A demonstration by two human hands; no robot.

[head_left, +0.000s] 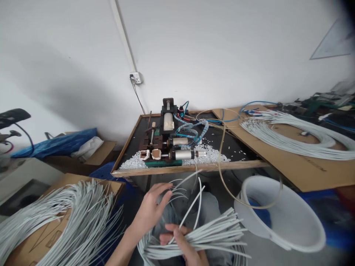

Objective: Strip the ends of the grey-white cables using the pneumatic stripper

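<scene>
White cables in a loose coil [151, 251] lie across my lap, their cut ends fanned out to the right. My right hand [191, 249] is closed around this bundle, thumb on top. Two single cables [191, 208] stick up from between its thumb and fingers. Above and to the left, my left hand [152, 205] is closed with thumb and fingers around a white cable [187, 180] whose end points up and right. Several thinner cable ends curve out beside those fingers. The palm side of the left hand is partly hidden.
Ahead, a pneumatic machine [169, 144] stands on a wood-edged black table [130, 171] among white plastic scraps [133, 161]. More cables lie on cardboard at left [80, 207] and right [291, 136]. A white bucket [294, 218] stands right; a tan hose [220, 159] loops over it.
</scene>
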